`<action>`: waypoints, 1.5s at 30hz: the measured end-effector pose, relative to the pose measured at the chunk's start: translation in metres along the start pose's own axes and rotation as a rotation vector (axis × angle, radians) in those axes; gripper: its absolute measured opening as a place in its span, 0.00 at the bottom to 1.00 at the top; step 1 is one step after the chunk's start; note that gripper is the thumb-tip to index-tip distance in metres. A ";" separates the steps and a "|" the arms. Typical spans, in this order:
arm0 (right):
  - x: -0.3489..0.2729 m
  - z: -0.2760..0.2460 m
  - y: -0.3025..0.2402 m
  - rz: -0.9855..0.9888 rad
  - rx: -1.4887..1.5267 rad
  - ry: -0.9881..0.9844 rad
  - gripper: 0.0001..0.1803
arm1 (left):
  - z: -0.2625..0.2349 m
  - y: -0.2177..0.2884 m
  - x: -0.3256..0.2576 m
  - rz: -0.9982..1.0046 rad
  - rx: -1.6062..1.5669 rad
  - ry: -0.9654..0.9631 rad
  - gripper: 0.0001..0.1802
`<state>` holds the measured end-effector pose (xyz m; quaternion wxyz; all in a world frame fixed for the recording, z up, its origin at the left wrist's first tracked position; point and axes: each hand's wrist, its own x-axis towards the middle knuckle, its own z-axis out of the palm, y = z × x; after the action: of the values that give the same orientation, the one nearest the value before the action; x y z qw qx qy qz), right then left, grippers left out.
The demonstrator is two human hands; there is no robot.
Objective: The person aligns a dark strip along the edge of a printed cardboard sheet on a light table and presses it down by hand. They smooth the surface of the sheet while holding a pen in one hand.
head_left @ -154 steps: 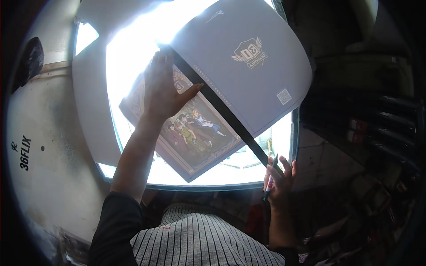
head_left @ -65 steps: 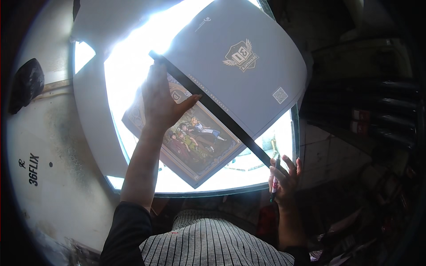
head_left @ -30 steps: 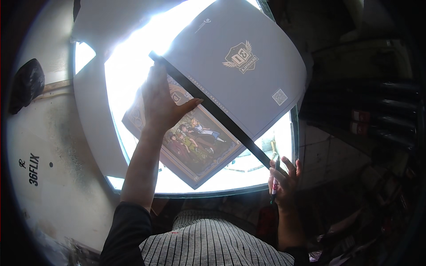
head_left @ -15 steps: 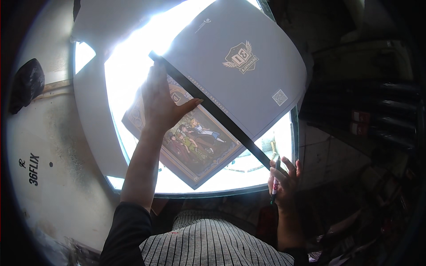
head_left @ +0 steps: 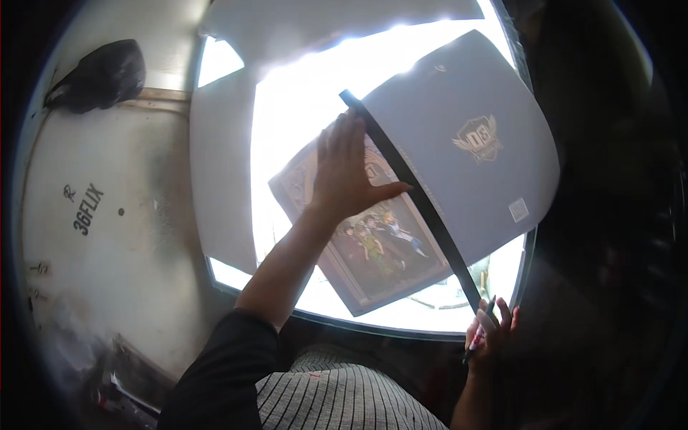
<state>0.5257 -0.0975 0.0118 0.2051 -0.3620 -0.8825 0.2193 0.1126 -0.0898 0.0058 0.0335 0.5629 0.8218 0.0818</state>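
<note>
Across a printed sheet [head_left: 502, 193] on a brightly lit glass table lies a long dark straightedge [head_left: 430, 215]. A colored picture of several figures shows on the sheet's lower left part, and a pale winged emblem on its upper right part. My left hand [head_left: 344, 172] lies flat with its fingers stretched out over the sheet beside the straightedge, its thumb reaching onto the strip. At the straightedge's near end, my right hand [head_left: 487, 333] is closed around a slim pen [head_left: 470, 350]. Its fingers touch or nearly touch that end; exact contact is unclear.
The lit glass table [head_left: 301, 107] has a dark edge at the front. Left of the glass is a pale panel [head_left: 222, 172], beside a worn whitish surface [head_left: 93, 165] with dark lettering. A black plastic bag [head_left: 107, 75] sits at the far left. The right side is too dark to make out.
The whole view has shifted, so table, sheet and hands appear farther right. My left hand stays by the straightedge. The pen in my right hand leans more to the right at its top.
</note>
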 end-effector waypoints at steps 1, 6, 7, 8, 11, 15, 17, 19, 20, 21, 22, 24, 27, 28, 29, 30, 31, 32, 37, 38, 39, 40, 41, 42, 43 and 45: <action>0.003 0.001 -0.003 -0.001 -0.016 -0.009 0.14 | 0.000 -0.002 -0.001 -0.006 0.015 -0.005 0.73; 0.003 0.004 -0.003 -0.020 -0.044 -0.039 0.14 | -0.006 -0.007 -0.004 -0.037 0.025 -0.036 0.74; 0.004 0.005 -0.004 -0.024 -0.047 -0.033 0.14 | -0.006 -0.008 -0.005 -0.038 0.028 -0.036 0.73; 0.004 0.006 -0.005 -0.027 -0.049 -0.027 0.15 | -0.006 -0.010 -0.007 -0.038 0.031 -0.037 0.73; 0.004 0.010 -0.007 -0.028 -0.040 -0.041 0.15 | -0.006 -0.016 -0.009 -0.040 0.042 -0.057 0.73; 0.003 -0.004 -0.002 0.014 -0.073 -0.045 0.16 | -0.005 0.004 0.003 0.011 0.027 -0.025 0.73; 0.000 -0.005 0.004 -0.041 -0.105 -0.019 0.16 | -0.006 0.012 0.007 -0.020 -0.132 -0.049 0.73; 0.007 -0.002 -0.006 0.051 -0.002 -0.088 0.23 | -0.025 -0.001 0.011 0.020 -0.295 -0.106 0.75; 0.007 0.001 -0.010 0.063 0.030 -0.091 0.23 | -0.027 -0.005 0.006 -0.054 -0.187 -0.169 0.76; 0.009 0.007 -0.006 0.059 0.075 -0.080 0.23 | -0.042 0.007 0.012 -0.138 -0.137 -0.255 0.77; 0.008 0.007 -0.004 0.077 0.089 -0.079 0.22 | -0.040 0.011 0.013 -0.128 -0.138 -0.256 0.77; 0.004 0.004 -0.003 0.108 0.117 -0.070 0.21 | -0.038 0.018 0.015 -0.110 -0.149 -0.257 0.77; -0.001 0.004 0.000 0.123 0.082 -0.037 0.21 | -0.039 0.023 0.017 -0.108 -0.134 -0.291 0.76; -0.001 0.005 0.000 0.119 0.079 -0.037 0.21 | -0.037 0.023 0.016 -0.100 -0.138 -0.272 0.77; -0.002 0.005 0.000 0.122 0.070 -0.034 0.21 | -0.037 0.023 0.016 -0.094 -0.142 -0.252 0.77; -0.003 0.004 0.000 0.128 0.057 -0.036 0.20 | -0.037 0.024 0.017 -0.098 -0.149 -0.252 0.77; -0.003 0.004 0.000 0.124 0.052 -0.041 0.20 | -0.038 0.025 0.018 -0.141 -0.133 -0.300 0.78; -0.003 0.003 0.000 0.126 0.051 -0.039 0.20 | -0.039 0.026 0.020 -0.185 -0.118 -0.348 0.78; 0.014 -0.002 -0.003 0.110 0.077 -0.039 0.19 | -0.050 0.027 0.025 -0.241 -0.129 -0.393 0.80; 0.025 -0.004 -0.003 0.136 0.084 -0.047 0.18 | -0.053 0.026 0.026 -0.267 -0.114 -0.425 0.80; 0.040 -0.004 -0.005 0.163 0.094 -0.057 0.17 | -0.053 0.022 0.024 -0.282 -0.110 -0.423 0.80; 0.063 -0.006 -0.001 0.073 0.120 -0.034 0.16 | -0.051 0.021 0.024 -0.290 -0.134 -0.433 0.80; 0.086 -0.004 -0.003 0.059 0.117 -0.044 0.16 | -0.050 0.019 0.024 -0.301 -0.155 -0.442 0.81; 0.111 0.008 -0.010 0.018 0.164 -0.014 0.15 | -0.053 0.013 0.022 -0.314 -0.169 -0.434 0.81; 0.139 0.021 -0.016 -0.032 0.212 0.015 0.14 | -0.068 0.015 0.028 -0.340 -0.178 -0.534 0.81; 0.199 0.035 -0.021 -0.202 0.293 0.118 0.13 | -0.038 0.026 0.019 -0.270 -0.093 -0.403 0.82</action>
<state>0.3658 0.0261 0.0346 0.3278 -0.2498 -0.8596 0.3021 0.1239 -0.0664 0.0486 0.2333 0.4506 0.8617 0.0003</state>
